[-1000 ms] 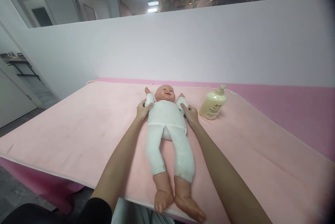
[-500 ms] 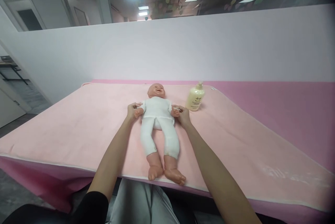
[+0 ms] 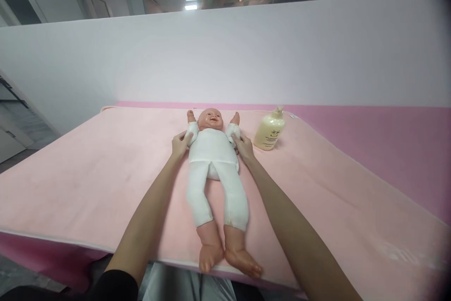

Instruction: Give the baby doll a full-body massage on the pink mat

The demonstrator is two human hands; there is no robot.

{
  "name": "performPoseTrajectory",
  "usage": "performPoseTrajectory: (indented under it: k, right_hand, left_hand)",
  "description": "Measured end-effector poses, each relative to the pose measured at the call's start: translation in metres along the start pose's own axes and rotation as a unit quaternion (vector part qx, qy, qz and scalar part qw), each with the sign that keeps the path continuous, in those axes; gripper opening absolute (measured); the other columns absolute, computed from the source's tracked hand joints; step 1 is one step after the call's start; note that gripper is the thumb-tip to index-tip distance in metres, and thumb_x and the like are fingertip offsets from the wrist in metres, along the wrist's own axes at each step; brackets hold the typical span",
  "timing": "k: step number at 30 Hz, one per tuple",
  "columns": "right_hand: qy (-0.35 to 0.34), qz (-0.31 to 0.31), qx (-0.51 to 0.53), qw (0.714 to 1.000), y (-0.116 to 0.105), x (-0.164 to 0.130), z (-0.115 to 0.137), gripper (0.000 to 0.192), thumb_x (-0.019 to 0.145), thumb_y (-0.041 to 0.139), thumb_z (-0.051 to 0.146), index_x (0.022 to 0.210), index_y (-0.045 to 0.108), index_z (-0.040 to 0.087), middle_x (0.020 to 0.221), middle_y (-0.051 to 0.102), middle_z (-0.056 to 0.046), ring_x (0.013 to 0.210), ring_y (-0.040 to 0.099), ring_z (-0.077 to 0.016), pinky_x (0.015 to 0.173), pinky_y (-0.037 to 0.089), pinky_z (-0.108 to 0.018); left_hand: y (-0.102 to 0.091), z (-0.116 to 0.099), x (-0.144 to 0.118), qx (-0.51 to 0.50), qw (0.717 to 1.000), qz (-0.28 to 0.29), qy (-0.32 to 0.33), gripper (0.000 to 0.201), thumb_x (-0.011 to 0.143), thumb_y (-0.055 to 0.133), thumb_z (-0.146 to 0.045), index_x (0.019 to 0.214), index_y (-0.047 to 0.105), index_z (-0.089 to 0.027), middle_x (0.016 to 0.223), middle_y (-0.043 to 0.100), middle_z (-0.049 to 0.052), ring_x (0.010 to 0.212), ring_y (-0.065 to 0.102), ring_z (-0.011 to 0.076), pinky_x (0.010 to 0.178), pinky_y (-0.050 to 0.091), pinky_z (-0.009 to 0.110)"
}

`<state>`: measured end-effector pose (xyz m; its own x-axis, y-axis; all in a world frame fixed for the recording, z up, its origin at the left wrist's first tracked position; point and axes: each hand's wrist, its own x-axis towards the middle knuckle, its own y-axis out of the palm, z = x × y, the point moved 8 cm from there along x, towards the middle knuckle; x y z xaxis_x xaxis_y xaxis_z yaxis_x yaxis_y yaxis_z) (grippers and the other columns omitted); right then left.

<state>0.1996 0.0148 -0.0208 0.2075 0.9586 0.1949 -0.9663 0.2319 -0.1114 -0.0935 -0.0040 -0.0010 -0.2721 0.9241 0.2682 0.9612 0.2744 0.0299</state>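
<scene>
A baby doll (image 3: 213,160) in a white suit is lying on its back along the middle of a pink towel (image 3: 105,179) that is covering the table, its head pointing toward the white partition wall (image 3: 225,52) and its bare feet reaching the near edge. The left hand (image 3: 180,143) is closing around the doll's upper arm on one side, and the right hand (image 3: 243,147) is gripping the other upper arm, so both doll arms are standing raised beside the head. The fingers seem to be wrapping the sleeves rather than lying flat, though at this distance the exact grip is hard to make out. The step in hand is looking like an arm exercise or stretch, with the arms at the top of their travel. The next move is probably calling for an even, gentle pull on both sides together, keeping the body straight on the towel. A cream pump bottle (image 3: 269,129) is standing just beside the right hand, untouched
</scene>
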Motion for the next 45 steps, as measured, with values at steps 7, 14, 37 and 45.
performPoseTrajectory:
  k: [7,14,37,45]
  right_hand:
    - [0.039,-0.016,-0.124,0.991,-0.003,0.03,-0.009,0.036,0.074,0.055,0.05,0.064,0.06,0.016,0.063,0.059,-0.001,0.063,0.051,-0.0145,0.056,0.034,-0.025]
    - [0.028,0.053,0.001,0.998,0.0,0.018,-0.007,0.035,0.072,0.062,0.053,0.066,0.055,0.019,0.045,0.044,0.006,0.036,0.034,-0.0072,0.037,0.021,-0.023]
    - [0.033,0.116,0.188,0.975,-0.001,-0.009,0.004,0.027,0.061,0.072,0.037,0.077,0.065,0.017,0.055,0.055,0.004,0.045,0.044,-0.0077,0.046,0.042,-0.022]
    - [-0.019,-0.033,-0.083,0.996,0.004,0.03,-0.005,0.047,0.075,0.053,0.061,0.054,0.044,0.02,0.047,0.042,0.004,0.047,0.041,-0.0106,0.041,0.028,-0.023]
  left_hand:
    - [0.004,0.001,0.025,0.23,0.972,-0.035,0.028,0.045,0.082,0.052,-0.051,0.053,0.051,-0.016,0.052,0.043,-0.002,0.055,0.035,0.0104,0.054,0.023,0.026]
    - [0.002,0.0,0.023,0.193,0.98,-0.025,0.051,0.044,0.08,0.054,-0.053,0.057,0.054,-0.016,0.055,0.047,-0.002,0.057,0.038,0.0103,0.054,0.025,0.026]
    - [0.007,-0.011,-0.007,-0.102,0.991,0.092,0.003,0.048,0.056,0.082,-0.039,0.096,0.075,-0.014,0.096,0.073,0.008,0.086,0.063,0.0212,0.08,0.045,0.033]
    - [-0.001,0.004,0.028,0.136,0.99,-0.043,0.021,0.042,0.075,0.061,-0.052,0.054,0.058,-0.015,0.05,0.044,-0.002,0.056,0.04,0.0107,0.054,0.027,0.025]
